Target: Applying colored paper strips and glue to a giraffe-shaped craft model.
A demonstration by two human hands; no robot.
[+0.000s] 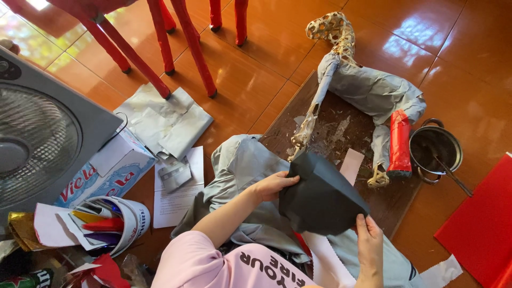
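Holding a black sheet (pixel 321 200) between both hands, the person is keeping it just above a brown board (pixel 397 205) on the floor. The left hand (pixel 273 185) is pinching the sheet's left edge, fingers closed on it. The right hand (pixel 369 238) is gripping the sheet's lower right corner, thumb pressing on top. Beyond the sheet, a paper-covered frame figure (pixel 368 90) is lying across the board, one leg wrapped in red (pixel 400 143). Right of the board a pot (pixel 436 148) is sitting with a brush in it. Left of the board, grey paper (pixel 165 121), a cup of coloured scraps (pixel 112 224) and a fan (pixel 42 138) are lying.
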